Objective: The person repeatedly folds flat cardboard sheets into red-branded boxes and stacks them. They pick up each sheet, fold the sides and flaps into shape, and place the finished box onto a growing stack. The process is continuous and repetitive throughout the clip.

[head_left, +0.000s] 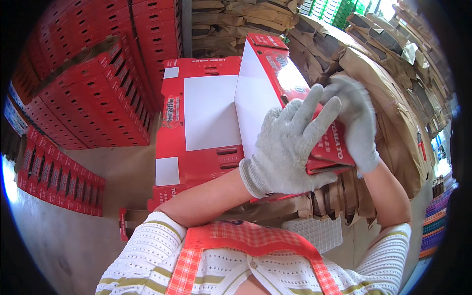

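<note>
A red cardboard box [275, 64] with a white inside stands partly folded up in front of me. Its tall side wall rises to the right of a flat red sheet with a white middle [211, 113]. My left hand [287, 142], in a grey-white knit glove, lies across the wall and the red end flap [334, 147], fingers stretched out and apart. My right hand [359, 120], gloved alike, is at the outer right side of that flap. Motion smears its fingers, and part of it is behind the left fingertips. Neither hand visibly grips the cardboard.
Stacks of red boxes [98, 93] rise at the left, with a lower red stack [59, 177] on the floor. Brown paper-wrapped bundles [383, 93] pile up behind and to the right. A white grid panel [314, 233] is low in front, and coloured crates [435, 221] stand far right.
</note>
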Demonstrator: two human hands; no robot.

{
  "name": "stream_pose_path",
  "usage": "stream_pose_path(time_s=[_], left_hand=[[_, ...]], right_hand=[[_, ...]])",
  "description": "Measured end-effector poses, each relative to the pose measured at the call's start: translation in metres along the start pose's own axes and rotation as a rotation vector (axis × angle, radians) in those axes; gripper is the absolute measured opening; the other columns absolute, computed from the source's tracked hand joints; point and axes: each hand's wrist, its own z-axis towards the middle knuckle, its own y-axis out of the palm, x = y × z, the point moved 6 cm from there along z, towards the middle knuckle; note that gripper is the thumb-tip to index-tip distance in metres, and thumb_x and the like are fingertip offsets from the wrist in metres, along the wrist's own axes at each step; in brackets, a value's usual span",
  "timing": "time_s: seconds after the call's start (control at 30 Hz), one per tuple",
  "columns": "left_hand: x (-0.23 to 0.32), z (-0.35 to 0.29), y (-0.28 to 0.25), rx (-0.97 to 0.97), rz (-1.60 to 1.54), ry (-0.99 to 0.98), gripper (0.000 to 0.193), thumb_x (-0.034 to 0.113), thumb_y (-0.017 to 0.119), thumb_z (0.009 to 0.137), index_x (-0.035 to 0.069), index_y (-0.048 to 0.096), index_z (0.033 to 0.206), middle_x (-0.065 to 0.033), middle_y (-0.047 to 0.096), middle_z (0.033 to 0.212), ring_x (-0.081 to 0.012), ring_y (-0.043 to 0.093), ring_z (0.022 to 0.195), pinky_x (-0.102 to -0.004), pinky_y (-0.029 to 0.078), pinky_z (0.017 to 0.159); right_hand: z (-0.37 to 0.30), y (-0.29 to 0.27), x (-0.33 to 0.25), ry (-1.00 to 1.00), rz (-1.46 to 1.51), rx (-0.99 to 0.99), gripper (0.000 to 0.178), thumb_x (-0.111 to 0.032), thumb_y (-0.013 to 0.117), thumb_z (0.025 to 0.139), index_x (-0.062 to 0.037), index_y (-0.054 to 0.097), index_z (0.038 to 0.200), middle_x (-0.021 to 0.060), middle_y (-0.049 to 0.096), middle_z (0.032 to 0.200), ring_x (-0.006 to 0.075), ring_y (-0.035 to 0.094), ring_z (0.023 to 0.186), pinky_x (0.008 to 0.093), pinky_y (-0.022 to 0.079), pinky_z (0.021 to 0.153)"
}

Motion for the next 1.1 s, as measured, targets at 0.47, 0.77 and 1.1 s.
stream_pose_path(time_s=[0.47, 0.77, 1.1], left_hand=[[-0.025, -0.047, 0.011, 0.216, -0.414, -0.301, 0.148, 0.06, 0.087, 0.051, -0.001, 0.0, 0.153, -0.0335, 0.001, 0.156, -0.0492, 0.007, 0.145, -0.0556, 0.013, 0.115], [-0.026, -0.063, 0.028, 0.069, -0.534, -0.503, 0.119, 0.048, 0.085, 0.058, 0.001, 0.021, 0.147, -0.0259, 0.03, 0.139, -0.0453, 0.03, 0.13, -0.0519, 0.022, 0.112], [-0.044, -0.118, -0.139, 0.179, 0.26, -0.273, 0.062, 0.019, 0.08, 0.072, 0.008, 0.058, 0.13, -0.0221, 0.032, 0.153, -0.0425, 0.025, 0.144, -0.0525, 0.019, 0.116]], right_hand=[[0.0, 0.074, -0.033, 0.506, -0.404, -0.441, 0.026, -0.008, 0.069, 0.069, -0.0032, 0.044, 0.071, 0.0081, 0.044, 0.064, 0.0178, 0.041, 0.058, 0.0328, 0.039, 0.055], [0.015, 0.155, -0.033, -0.374, -0.635, -0.786, 0.012, -0.008, 0.065, 0.074, -0.0035, 0.056, 0.079, 0.0103, 0.056, 0.067, 0.0286, 0.054, 0.063, 0.0366, 0.047, 0.063], [-0.01, 0.135, -0.07, -0.273, 0.087, -0.57, 0.023, -0.007, 0.072, 0.08, -0.0039, 0.062, 0.1, 0.0044, 0.064, 0.091, 0.0128, 0.061, 0.08, 0.0258, 0.051, 0.071]])
